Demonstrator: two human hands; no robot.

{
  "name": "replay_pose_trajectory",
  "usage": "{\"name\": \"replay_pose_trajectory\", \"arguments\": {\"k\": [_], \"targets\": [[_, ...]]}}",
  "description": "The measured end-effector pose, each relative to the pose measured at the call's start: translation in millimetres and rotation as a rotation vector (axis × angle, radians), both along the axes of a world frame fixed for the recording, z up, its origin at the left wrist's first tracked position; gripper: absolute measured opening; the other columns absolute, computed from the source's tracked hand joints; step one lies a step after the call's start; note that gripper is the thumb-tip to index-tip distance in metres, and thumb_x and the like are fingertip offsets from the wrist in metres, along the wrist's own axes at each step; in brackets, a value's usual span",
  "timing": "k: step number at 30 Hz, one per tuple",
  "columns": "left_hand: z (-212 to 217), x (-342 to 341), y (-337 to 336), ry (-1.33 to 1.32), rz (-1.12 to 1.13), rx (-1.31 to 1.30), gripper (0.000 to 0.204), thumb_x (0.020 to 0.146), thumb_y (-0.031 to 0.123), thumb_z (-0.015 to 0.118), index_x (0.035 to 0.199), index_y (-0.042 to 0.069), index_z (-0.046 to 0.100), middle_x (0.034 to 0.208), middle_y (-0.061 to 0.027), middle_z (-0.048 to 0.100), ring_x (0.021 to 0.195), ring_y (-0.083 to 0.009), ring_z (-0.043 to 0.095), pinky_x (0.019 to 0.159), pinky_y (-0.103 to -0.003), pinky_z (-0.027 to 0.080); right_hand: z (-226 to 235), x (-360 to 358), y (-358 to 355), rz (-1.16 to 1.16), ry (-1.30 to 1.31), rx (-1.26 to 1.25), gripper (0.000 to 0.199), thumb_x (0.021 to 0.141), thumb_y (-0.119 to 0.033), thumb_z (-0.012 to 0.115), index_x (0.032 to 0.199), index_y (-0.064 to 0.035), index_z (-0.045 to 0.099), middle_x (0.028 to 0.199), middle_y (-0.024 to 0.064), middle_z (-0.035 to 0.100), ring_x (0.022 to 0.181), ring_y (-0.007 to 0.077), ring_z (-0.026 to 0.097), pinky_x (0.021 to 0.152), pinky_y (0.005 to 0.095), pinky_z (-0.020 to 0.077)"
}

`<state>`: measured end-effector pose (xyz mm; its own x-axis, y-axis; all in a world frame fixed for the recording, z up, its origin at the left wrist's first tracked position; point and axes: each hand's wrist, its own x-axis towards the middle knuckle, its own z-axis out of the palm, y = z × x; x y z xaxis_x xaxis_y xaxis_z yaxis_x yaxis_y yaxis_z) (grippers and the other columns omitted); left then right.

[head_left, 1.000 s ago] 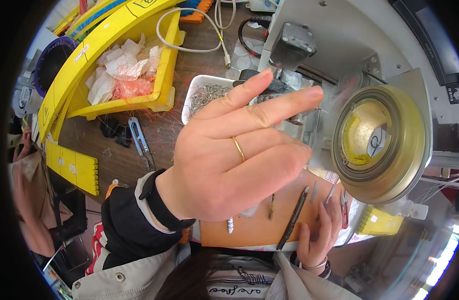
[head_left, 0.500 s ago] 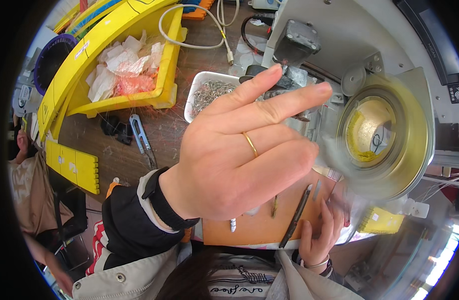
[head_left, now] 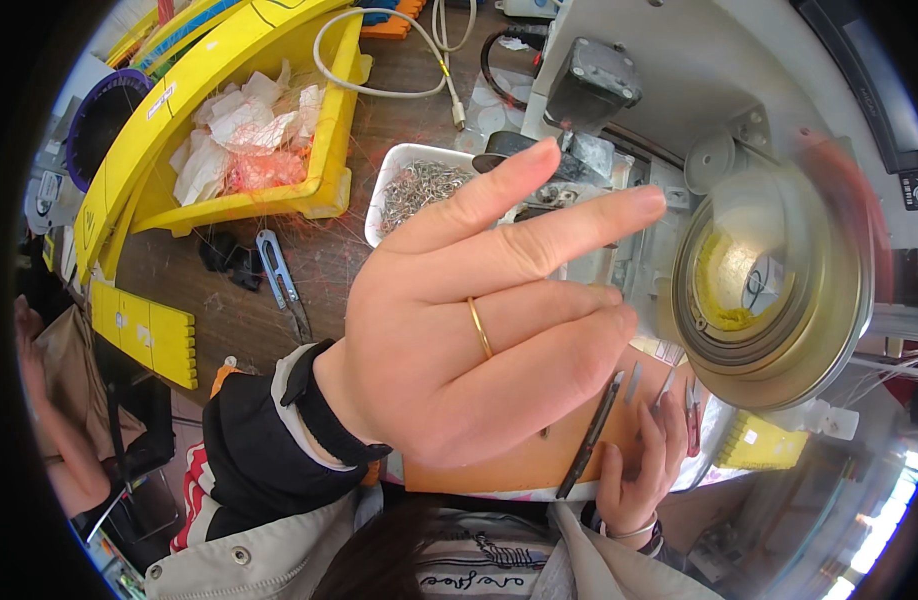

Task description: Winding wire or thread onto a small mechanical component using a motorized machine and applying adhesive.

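Note:
My left hand reaches across the middle of the bench with its back toward me, a gold ring on one finger. Two fingers stretch out, while the index and middle fingers bend inward near the brass-coloured round drum. The thumb and whatever lies at those fingertips are hidden. My right hand rests on the orange board, fingers extended and apart. Beside it lie a dark pen-like rod, a thin pointed tool and a small pair of red-handled snips.
Behind my left hand stands a white tray of small metal pieces. Further left are a yellow bin with paper and red threads, and blue-handled scissors. Grey machinery fills the back right. Another person's arm shows at far left.
My left hand has shifted slightly left and down. The blurred drum now looks sharper, and a red blur appears behind it. The tools near my right hand show more clearly.

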<state>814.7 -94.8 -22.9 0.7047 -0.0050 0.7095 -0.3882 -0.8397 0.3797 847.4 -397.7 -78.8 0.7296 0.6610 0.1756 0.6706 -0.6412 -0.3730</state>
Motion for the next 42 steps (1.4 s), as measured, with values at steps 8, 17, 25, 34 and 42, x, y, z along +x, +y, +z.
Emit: {"name": "replay_pose_trajectory", "arguments": {"k": [8, 17, 25, 34, 42], "targets": [[-1, 3, 0, 0.041, -0.005, -0.044, 0.019, 0.079, 0.003, 0.077, 0.096, 0.009, 0.069, 0.092, -0.0045, 0.075, 0.121, -0.0347, 0.064, 0.118, -0.053, 0.027, -5, 1, 0, -0.028, -0.036, 0.045, 0.053, 0.075, -0.016, 0.074, 0.124, -0.0008, 0.063, 0.131, 0.0254, 0.056, 0.120, 0.0436, 0.052, 0.103, 0.0531, 0.0373], [1, 3, 1, 0.073, -0.013, -0.029, 0.019, 0.080, 0.003, 0.076, 0.096, 0.009, 0.068, 0.092, -0.0043, 0.075, 0.121, -0.0352, 0.063, 0.119, -0.053, 0.027, 0, 0, 0, -0.010, 0.020, -0.009, 0.053, 0.078, -0.006, 0.066, 0.130, 0.0023, 0.059, 0.143, 0.0259, 0.049, 0.133, 0.0424, 0.045, 0.111, 0.0477, 0.0333], [3, 1, 3, 0.084, -0.014, -0.023, 0.020, 0.080, 0.003, 0.076, 0.098, 0.009, 0.069, 0.094, -0.0039, 0.075, 0.122, -0.0354, 0.063, 0.119, -0.053, 0.026, 1, 0, 0, -0.004, 0.020, -0.002, 0.053, 0.079, -0.007, 0.066, 0.131, 0.0025, 0.059, 0.143, 0.0257, 0.048, 0.134, 0.0421, 0.045, 0.110, 0.0475, 0.0344], [2, 1, 3, 0.100, -0.012, -0.015, 0.020, 0.081, 0.003, 0.075, 0.099, 0.010, 0.069, 0.094, -0.0035, 0.075, 0.123, -0.0350, 0.062, 0.119, -0.053, 0.026, 3, -1, 3, -0.004, 0.048, 0.010, 0.052, 0.081, -0.008, 0.065, 0.131, 0.0027, 0.058, 0.143, 0.0260, 0.048, 0.133, 0.0427, 0.045, 0.110, 0.0478, 0.0345], [2, 2, 2, 0.098, -0.013, -0.021, 0.019, 0.082, 0.002, 0.075, 0.099, 0.010, 0.069, 0.093, -0.0030, 0.075, 0.122, -0.0350, 0.062, 0.119, -0.053, 0.026, 0, 1, 0, 0.000, 0.023, 0.000, 0.051, 0.081, -0.008, 0.066, 0.130, 0.0029, 0.059, 0.143, 0.0256, 0.048, 0.133, 0.0424, 0.046, 0.110, 0.0480, 0.0354]]}}
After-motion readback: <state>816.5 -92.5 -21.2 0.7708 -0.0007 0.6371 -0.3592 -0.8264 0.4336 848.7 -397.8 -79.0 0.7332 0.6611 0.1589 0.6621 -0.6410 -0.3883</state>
